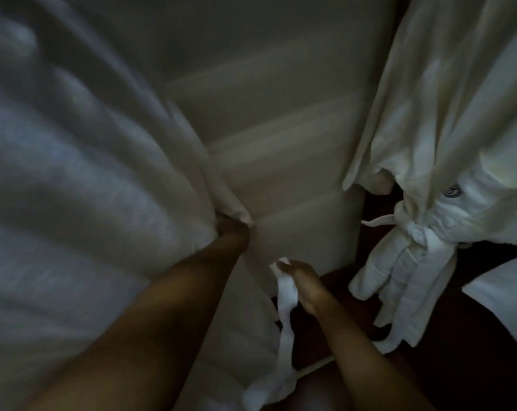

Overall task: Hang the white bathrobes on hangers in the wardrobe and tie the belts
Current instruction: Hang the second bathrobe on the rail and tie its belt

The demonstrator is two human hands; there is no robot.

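Bathrobe cloth, white and blurred, fills the left side of the dim view, its edge gathered to a bunched point near the middle. The left hand is pushed into that bunch; its fingers are hidden in the fabric, so I cannot tell whether its grip is apart or clamped. The right hand is lower and just beside it, its grip pinched on a white belt, whose loose length trails down toward the lower edge of the view. A second bathrobe hangs at the right, well apart from both hands, with its own tied belt knotted at the waist. A pale panel stands between the two robes.
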